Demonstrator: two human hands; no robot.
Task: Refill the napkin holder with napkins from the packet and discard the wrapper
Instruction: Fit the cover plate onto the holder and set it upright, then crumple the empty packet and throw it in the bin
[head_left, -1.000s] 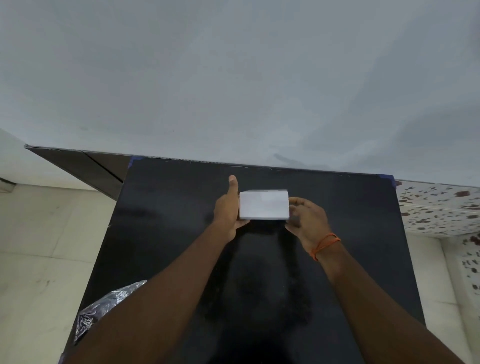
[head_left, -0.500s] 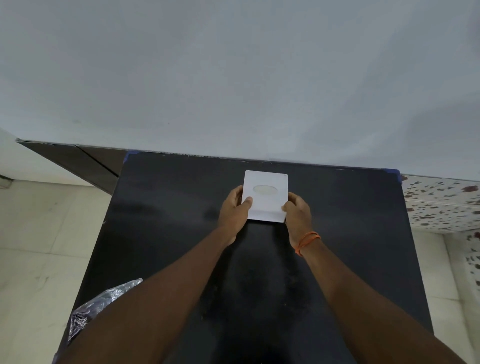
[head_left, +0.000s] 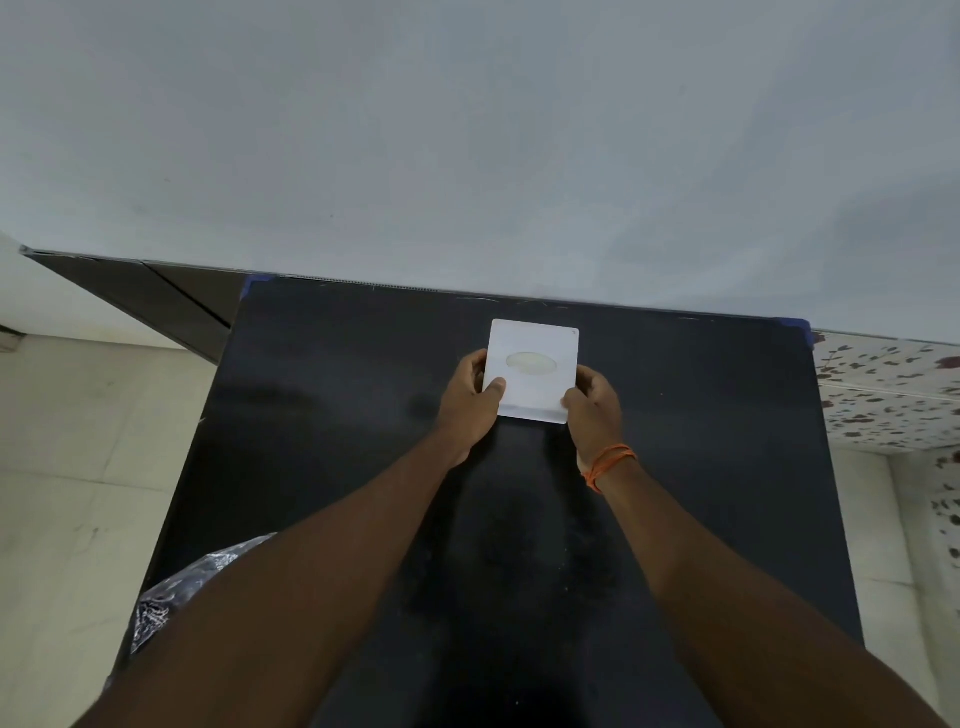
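Note:
A white square napkin holder (head_left: 532, 370) with an oval slot on its top face rests near the far edge of the black table (head_left: 322, 415). My left hand (head_left: 470, 400) grips its near-left corner, thumb on top. Its near-right corner is held by my right hand (head_left: 592, 402), which wears an orange thread at the wrist. A crumpled clear plastic wrapper (head_left: 176, 597) lies at the table's near-left edge, partly hidden behind my left forearm. I cannot see any loose napkins.
A pale wall (head_left: 467, 130) rises directly behind the table. Light floor tiles (head_left: 78, 467) lie to the left, and a speckled surface (head_left: 893, 395) sits to the right of the table. Dark panels (head_left: 156, 291) run along the wall at the left.
The holder was turned from showing its side to lying flat with the slotted face up, and it moved slightly farther from me. Both hands stayed on it.

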